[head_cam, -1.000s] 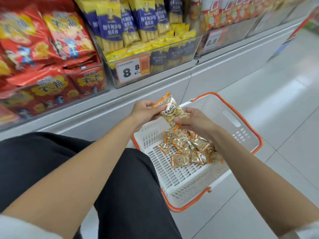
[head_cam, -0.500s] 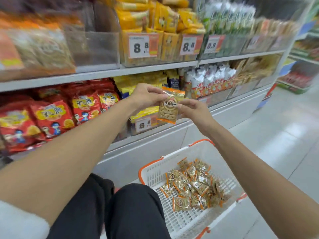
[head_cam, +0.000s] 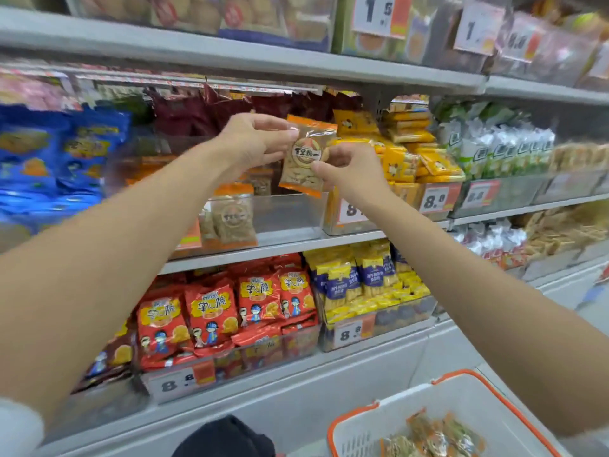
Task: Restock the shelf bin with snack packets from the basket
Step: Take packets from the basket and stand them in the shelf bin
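The left grip (head_cam: pixel 258 140) and right grip (head_cam: pixel 346 169) both pinched 1 snack packet (head_cam: pixel 305 156) above the shelf bin (head_cam: pixel 290 214).

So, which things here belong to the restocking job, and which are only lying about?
Job: left hand, right hand, held snack packet, clear shelf bin, white basket, packets in basket.
Lying about: red snack bags, blue bags, yellow packets, price tags.

White sleeve (head_cam: pixel 14 423) on left arm, blurred pale sleeve edge (head_cam: pixel 590 443) on right arm. Forearms bare, left hand (head_cam: pixel 257 143) and right hand (head_cam: pixel 352 173) bare too. Legs: black trousers (head_cam: pixel 227 437), one knee visible.
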The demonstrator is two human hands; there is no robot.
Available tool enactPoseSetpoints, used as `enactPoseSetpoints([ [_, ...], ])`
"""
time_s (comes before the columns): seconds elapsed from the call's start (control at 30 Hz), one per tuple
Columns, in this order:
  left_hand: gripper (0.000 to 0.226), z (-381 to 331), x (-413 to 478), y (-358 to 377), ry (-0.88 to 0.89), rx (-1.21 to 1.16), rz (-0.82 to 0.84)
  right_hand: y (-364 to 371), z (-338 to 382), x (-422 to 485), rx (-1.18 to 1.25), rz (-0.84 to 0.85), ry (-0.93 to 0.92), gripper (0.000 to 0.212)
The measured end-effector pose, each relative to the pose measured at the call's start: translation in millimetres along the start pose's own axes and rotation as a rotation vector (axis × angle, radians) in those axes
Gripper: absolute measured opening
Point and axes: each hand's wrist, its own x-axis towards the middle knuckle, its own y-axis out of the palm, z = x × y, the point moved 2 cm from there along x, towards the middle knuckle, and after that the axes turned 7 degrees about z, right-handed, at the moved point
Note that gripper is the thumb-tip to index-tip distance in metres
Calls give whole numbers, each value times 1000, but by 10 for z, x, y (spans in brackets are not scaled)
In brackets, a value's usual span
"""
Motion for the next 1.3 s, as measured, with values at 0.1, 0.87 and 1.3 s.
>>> enactPoseSetpoints([
  [0.1,9,7,209,-361,-7,51,-84,249,76,515,-47,52,17,15],
  [0.87,21,1111,1168,-1014,-236,990,-28,1296,-729,1459,41,511,598,14],
  [1.3,18,937,1053,-964,-214,994,-102,1190,-750,1361,-129,449,510,23],
])
